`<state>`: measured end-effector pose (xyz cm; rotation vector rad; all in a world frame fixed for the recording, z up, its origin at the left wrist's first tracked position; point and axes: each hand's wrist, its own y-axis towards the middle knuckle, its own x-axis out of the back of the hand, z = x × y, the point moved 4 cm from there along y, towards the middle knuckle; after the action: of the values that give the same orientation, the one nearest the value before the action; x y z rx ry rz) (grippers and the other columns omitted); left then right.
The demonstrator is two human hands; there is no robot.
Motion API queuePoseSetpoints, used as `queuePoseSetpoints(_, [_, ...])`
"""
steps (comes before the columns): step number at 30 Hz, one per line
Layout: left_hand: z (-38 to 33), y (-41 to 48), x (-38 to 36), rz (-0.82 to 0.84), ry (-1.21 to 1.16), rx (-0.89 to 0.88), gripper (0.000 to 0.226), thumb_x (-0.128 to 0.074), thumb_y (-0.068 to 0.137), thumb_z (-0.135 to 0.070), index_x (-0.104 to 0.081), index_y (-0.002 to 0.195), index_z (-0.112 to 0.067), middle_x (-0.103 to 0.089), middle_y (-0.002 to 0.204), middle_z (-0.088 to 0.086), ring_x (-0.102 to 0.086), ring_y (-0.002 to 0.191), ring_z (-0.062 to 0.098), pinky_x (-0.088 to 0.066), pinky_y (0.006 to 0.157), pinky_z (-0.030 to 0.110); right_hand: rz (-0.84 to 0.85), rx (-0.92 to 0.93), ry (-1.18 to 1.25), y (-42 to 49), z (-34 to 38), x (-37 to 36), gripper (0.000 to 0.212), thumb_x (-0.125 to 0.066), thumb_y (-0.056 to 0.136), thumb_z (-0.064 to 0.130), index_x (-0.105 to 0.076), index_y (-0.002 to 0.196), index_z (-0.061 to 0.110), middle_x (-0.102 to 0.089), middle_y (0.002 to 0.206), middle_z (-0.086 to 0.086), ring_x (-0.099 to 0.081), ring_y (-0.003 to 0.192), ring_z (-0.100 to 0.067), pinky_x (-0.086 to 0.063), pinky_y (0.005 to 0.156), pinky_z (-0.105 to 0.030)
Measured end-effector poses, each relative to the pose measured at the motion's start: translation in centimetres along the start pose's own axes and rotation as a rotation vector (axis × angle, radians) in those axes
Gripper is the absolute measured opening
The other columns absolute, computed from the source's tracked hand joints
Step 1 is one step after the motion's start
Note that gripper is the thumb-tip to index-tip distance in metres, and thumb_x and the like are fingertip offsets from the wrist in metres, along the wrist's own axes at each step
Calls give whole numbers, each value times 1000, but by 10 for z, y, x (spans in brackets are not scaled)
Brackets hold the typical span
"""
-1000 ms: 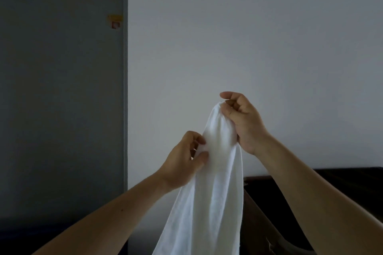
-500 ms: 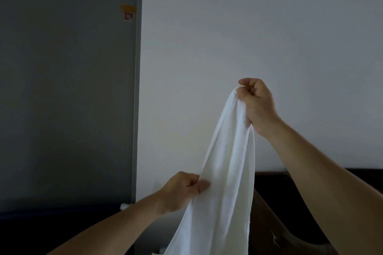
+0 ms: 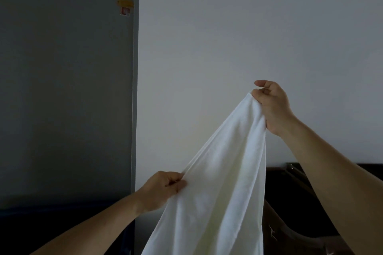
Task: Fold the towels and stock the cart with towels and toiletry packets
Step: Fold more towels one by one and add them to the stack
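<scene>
While the right hand (image 3: 273, 107) holds the towel (image 3: 223, 182) up by its top corner, fingers curled tight round the bunched cloth, the left hand (image 3: 163, 188) pinches the towel's left edge between thumb and fingers, lower down and to the left. A second ago the two hands sat close together near that top corner. Half a second ago the left hand had already dropped down the edge, and now it is well apart from the right. The cloth between them has spread from a narrow hanging strip into a wider, slanting sheet. The towel hangs in the air in front of the pale wall (image 3: 248, 27), and its lower end runs out of the bottom of the view. A grey door (image 3: 62, 89) with a small sticker (image 3: 125, 7) stands to the left, further right in the view than before.
</scene>
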<state>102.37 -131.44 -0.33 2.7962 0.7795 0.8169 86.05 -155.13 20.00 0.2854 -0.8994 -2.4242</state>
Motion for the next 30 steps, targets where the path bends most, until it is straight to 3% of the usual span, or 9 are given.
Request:
queuePoseSetpoints(3, [-1,0,5,-57,-101,-24,20,-59,99,-23,-77,109,-19,-77,103,3,-72,99,22,-56,91,34,14,94,-105,8,10,9,22,-60,95,10,-58,114,22,-54,82,7,-52,75,-8,-45,78,-27])
queuePoseSetpoints(9, [-20,8,37,-97,-114,-60,21,-62,97,-21,-74,114,-23,-77,105,-2,-72,100,14,-56,87,23,18,189,-227,24,17,30,22,-62,94,13,-61,114,23,-52,74,11,-50,68,-2,-42,72,-20])
queuePoseSetpoints(14, [-22,9,44,-98,-13,-46,32,-65,95,-24,-53,124,-30,-77,97,-1,-72,93,13,-56,87,27,-35,239,-227,24,14,35,24,-63,92,13,-61,114,23,-53,73,12,-50,63,6,-41,69,-7])
queuePoseSetpoints(17, [-17,8,42,-121,-18,5,22,-69,91,-28,-68,109,-16,-77,93,-1,-73,89,14,-58,87,30,-43,246,-233,23,10,33,24,-64,91,13,-61,112,24,-55,73,12,-51,63,7,-41,66,-4])
queuePoseSetpoints(20, [-9,8,43,-173,-136,65,20,-75,86,-24,-74,93,-5,-75,90,13,-70,83,25,-56,86,43,-66,240,-283,21,5,37,24,-65,90,14,-60,110,26,-56,71,12,-52,61,8,-40,63,-2])
queuePoseSetpoints(22, [-7,7,46,-215,-189,99,16,-76,85,-21,-75,88,-6,-74,89,14,-67,80,24,-56,85,46,-58,195,-377,19,-3,42,26,-65,90,14,-59,112,25,-59,74,9,-55,61,6,-42,60,-5])
queuePoseSetpoints(24, [-16,10,49,-274,-179,96,11,-78,84,-24,-76,80,-14,-75,83,6,-68,78,19,-57,78,38,-29,115,-525,13,-13,43,32,-66,88,13,-59,117,24,-58,80,7,-55,67,0,-42,60,-12])
queuePoseSetpoints(27, [-50,26,44,-329,-52,22,16,-77,85,-31,-73,76,-20,-74,77,-3,-68,68,8,-55,63,24,209,51,-590,-14,-25,14,42,-77,82,12,-61,119,25,-52,81,9,-51,64,-8,-40,54,-12])
queuePoseSetpoints(30, [-91,45,23,-280,63,-71,15,-77,85,-31,-71,74,-22,-70,70,-10,-62,58,-1,-48,51,14,648,96,-648,-60,-27,-35,45,-77,76,55,-61,116,43,-61,77,10,-57,67,-2,-43,64,-12])
